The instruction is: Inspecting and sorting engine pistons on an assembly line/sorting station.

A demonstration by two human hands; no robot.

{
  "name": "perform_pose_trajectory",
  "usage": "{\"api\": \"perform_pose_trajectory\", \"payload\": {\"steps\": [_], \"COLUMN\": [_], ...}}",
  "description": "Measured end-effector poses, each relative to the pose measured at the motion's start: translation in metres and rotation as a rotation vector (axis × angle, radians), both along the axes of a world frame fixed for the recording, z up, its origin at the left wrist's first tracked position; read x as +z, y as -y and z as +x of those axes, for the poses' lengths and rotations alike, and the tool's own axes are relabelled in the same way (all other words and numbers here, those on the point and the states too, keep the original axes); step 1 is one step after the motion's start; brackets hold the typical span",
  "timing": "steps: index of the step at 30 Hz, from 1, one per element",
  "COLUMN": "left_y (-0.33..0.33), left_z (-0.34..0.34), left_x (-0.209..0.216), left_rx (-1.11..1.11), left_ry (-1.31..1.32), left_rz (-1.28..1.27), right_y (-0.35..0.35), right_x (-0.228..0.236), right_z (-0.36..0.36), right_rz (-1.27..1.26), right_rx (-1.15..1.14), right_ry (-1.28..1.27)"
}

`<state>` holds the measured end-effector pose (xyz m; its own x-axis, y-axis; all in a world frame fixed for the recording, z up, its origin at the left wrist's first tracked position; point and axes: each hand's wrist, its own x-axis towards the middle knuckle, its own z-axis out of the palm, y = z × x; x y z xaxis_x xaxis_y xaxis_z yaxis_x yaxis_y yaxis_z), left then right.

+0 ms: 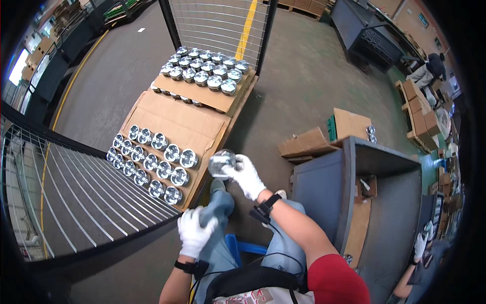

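Note:
My right hand [245,177], in a white glove, grips a shiny metal piston [221,163] by its side, just right of the cardboard's edge and above the floor. Lower left, my left hand [196,232], also gloved, hovers beside the near corner of the wire rack; its fingers are apart and nothing shows in them. Several pistons [150,162] stand in rows on the near part of the cardboard sheet [174,117], hollow sides up. Farther off, more pistons [201,78] with smooth tops up stand on a raised cardboard layer, over another layer partly hidden beneath.
Wire mesh panels [86,195] with dark frames bound the stack at left and far end. On the right is a grey metal bin [324,185] with cardboard inside; an open carton [306,143] stands behind it. A blue stool [243,247] shows between my legs. Co-workers [428,258] are at far right.

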<state>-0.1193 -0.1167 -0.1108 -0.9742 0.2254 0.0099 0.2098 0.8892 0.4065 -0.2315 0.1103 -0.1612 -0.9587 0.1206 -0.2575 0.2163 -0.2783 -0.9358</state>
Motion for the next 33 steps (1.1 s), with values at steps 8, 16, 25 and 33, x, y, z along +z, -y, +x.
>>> {"api": "perform_pose_trajectory", "payload": {"steps": [8,16,25,33], "left_y": [-0.010,-0.009,-0.018,-0.020], "left_z": [-0.003,-0.020,-0.033,-0.035], "left_x": [-0.027,-0.023,-0.012,-0.005], "left_rx": [0.222,0.290,0.261,0.242], "left_ry": [0.454,0.461,0.441,0.469], "left_rz": [0.085,0.151,0.089,0.102], "right_y": [-0.057,-0.057,-0.058,-0.069], "right_x": [-0.132,-0.201,-0.218,-0.206], "right_z": [-0.197,-0.343,-0.377,-0.367], "right_rz": [-0.335,-0.295,-0.032,-0.035], "right_rx": [-0.160,-0.227,-0.318,-0.236], "right_ry": [0.266,0.282,0.375,0.331]}}
